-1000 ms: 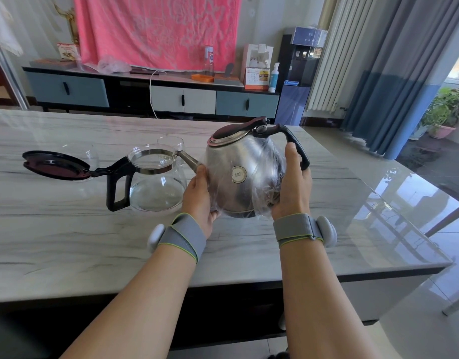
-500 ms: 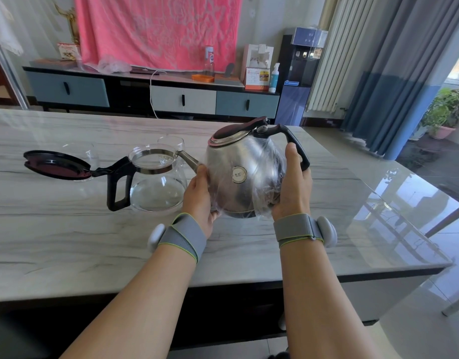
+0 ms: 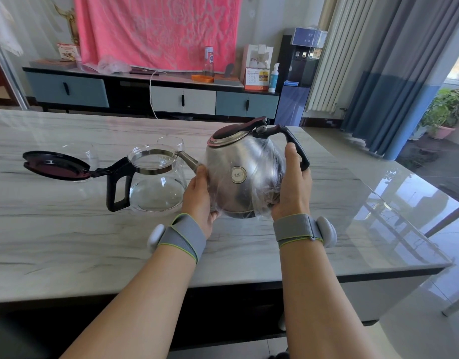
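Observation:
A steel kettle (image 3: 238, 174) wrapped in clear plastic film, with a dark lid and black handle, is held tilted to the left just above the marble table (image 3: 67, 242). My left hand (image 3: 198, 198) cups its left side below the spout. My right hand (image 3: 292, 187) grips its right side, thumb lying up along the handle. The spout points into the mouth of a glass carafe (image 3: 156, 187) with a black handle, whose dark hinged lid (image 3: 54, 165) is swung open to the left.
Two clear glasses (image 3: 170, 145) stand behind the carafe and its lid. The table edge runs close on the right, with shiny floor beyond. A low sideboard (image 3: 150, 92), a water dispenser (image 3: 298, 73) and curtains line the far wall.

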Action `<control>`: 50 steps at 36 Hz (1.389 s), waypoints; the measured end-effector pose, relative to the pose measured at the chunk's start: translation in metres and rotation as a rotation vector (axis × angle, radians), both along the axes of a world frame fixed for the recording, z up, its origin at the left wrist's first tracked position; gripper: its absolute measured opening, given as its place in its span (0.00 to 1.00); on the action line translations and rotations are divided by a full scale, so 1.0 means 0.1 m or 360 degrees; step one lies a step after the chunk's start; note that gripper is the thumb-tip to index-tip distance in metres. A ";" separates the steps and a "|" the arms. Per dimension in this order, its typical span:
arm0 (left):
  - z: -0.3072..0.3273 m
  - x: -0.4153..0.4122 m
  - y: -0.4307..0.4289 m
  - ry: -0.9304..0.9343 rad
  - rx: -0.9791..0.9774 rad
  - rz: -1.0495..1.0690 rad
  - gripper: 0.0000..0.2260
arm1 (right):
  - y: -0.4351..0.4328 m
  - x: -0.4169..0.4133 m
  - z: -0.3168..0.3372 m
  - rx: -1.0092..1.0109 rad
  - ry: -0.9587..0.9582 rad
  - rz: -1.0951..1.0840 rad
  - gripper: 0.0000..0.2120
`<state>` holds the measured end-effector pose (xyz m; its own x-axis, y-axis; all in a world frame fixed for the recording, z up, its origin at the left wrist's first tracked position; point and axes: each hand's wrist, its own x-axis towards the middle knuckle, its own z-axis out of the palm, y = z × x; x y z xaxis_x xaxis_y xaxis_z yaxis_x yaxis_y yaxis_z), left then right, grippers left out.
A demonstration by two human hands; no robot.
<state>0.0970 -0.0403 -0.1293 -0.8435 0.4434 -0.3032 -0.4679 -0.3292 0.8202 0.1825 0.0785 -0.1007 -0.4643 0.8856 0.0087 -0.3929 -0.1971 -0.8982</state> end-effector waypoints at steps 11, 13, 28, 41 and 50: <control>0.01 0.01 -0.02 -0.0006 -0.0010 0.0006 0.15 | 0.05 -0.02 -0.03 -0.0001 0.0034 -0.0005 0.19; 0.02 0.02 -0.02 -0.0010 -0.0009 0.0003 0.15 | 0.06 -0.04 -0.04 0.0002 0.0049 0.0001 0.18; 0.06 0.06 -0.03 0.0006 -0.0011 0.0004 0.16 | 0.08 -0.05 -0.06 0.0037 0.0071 0.0011 0.19; 0.07 0.07 -0.03 0.0005 -0.0011 0.0009 0.16 | 0.10 -0.05 -0.06 0.0025 0.0091 0.0008 0.16; 0.06 0.06 -0.03 0.0003 -0.0005 0.0008 0.16 | 0.09 -0.05 -0.06 0.0028 0.0085 0.0008 0.16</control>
<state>0.1031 -0.0433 -0.1229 -0.8462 0.4383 -0.3030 -0.4647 -0.3289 0.8222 0.1778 0.0878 -0.1067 -0.4670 0.8829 0.0490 -0.4392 -0.1835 -0.8794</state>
